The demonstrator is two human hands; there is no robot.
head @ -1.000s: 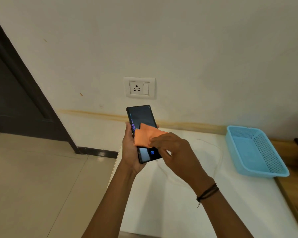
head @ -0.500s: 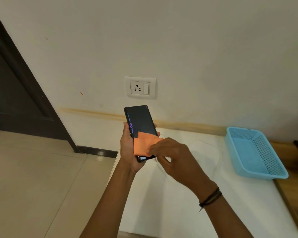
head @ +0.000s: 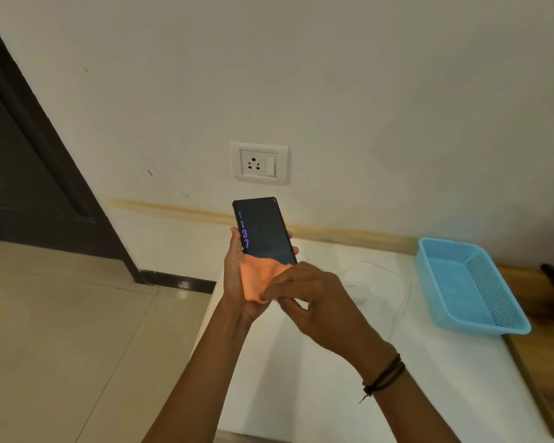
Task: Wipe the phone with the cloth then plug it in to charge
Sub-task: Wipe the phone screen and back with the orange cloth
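Note:
A black phone point(head: 264, 230) with a lit clock on its dark screen is held upright in front of me, gripped from the left side and beneath by my left hand point(head: 237, 276). An orange cloth point(head: 258, 278) covers the phone's lower end. My right hand point(head: 314, 302) pinches the cloth against the phone. A white charger and its thin white cable point(head: 400, 302) lie on the white table behind my right hand, partly hidden. A white wall socket point(head: 259, 163) with a switch sits on the wall just above the phone.
The white table point(head: 317, 385) runs along the wall, with its left edge above the tiled floor point(head: 61, 330). A light blue perforated basket point(head: 467, 286) stands at the right on the table. A dark door point(head: 23, 174) is at the left.
My right hand has slid the orange cloth down the screen from its middle to the phone's lower end, uncovering more of the display. The phone stays in my left hand.

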